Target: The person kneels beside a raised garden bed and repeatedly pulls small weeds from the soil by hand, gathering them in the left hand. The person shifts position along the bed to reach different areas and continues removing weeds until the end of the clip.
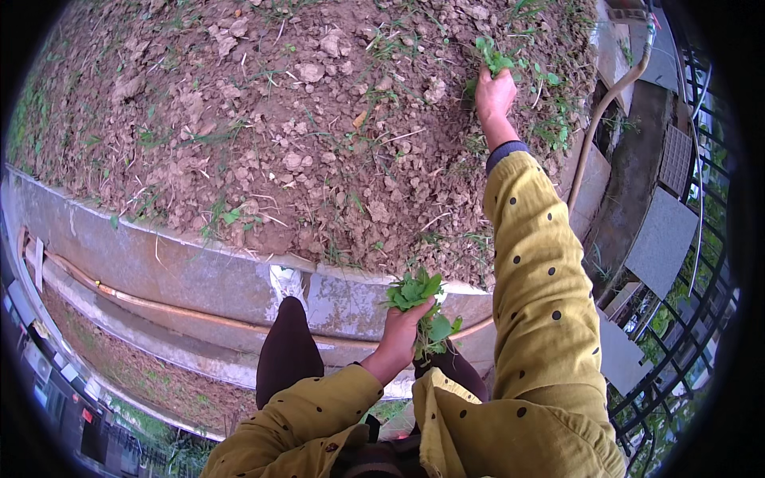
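My left hand (pixel 401 334) is closed around a bunch of leafy green plants (pixel 439 327), held low in front of my body near the concrete edge of the bed. Some leaves stick out above the thumb, and thin stems hang down on the right. My right arm reaches out over the soil, and my right hand (pixel 496 92) grips a small leafy green plant (pixel 493 58) near the bed's far right part. Its roots and lower stems are hidden by the fingers. Several low green plants (pixel 553 131) grow just right of that hand.
Cloddy brown soil (pixel 287 131) with scattered grass fills the raised bed. A concrete kerb (pixel 179 245) borders it on my side, with an orange-brown hose (pixel 227 324) along the walkway. Another hose (pixel 591 125), grey slabs (pixel 662 242) and a black metal fence (pixel 675 328) stand at the right.
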The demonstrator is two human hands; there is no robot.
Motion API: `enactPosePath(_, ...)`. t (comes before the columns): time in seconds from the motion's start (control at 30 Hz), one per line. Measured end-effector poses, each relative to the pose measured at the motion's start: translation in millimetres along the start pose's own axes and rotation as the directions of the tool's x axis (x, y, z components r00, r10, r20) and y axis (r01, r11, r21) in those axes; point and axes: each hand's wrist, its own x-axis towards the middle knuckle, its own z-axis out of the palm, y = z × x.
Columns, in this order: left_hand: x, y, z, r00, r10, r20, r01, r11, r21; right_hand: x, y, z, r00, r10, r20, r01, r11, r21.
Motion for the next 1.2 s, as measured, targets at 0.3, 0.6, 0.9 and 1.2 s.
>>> enactPosePath(0.3,-2,4,0,1.000,-0.004,0.014,0.004,1.000,0.005,15,-20,5,0.967,-0.179,0.179,0.202,0.972,-0.118)
enactPosePath(0.6,0,7,-2,1.000,0.021,0.009,-0.021,1.000,-0.013,24,-36,16,0.958,-0.166,0.232,0.243,0.902,-0.356)
enactPosePath(0.9,3,4,-3,1.000,0.013,-0.016,-0.013,1.000,0.022,31,-24,12,0.847,-0.485,0.220,0.532,0.758,-0.377)
enactPosePath(1.2,3,5,-2,0.999,0.019,-0.033,-0.018,0.999,0.039,50,-30,5,0.756,-0.531,0.383,0.653,0.655,-0.381)
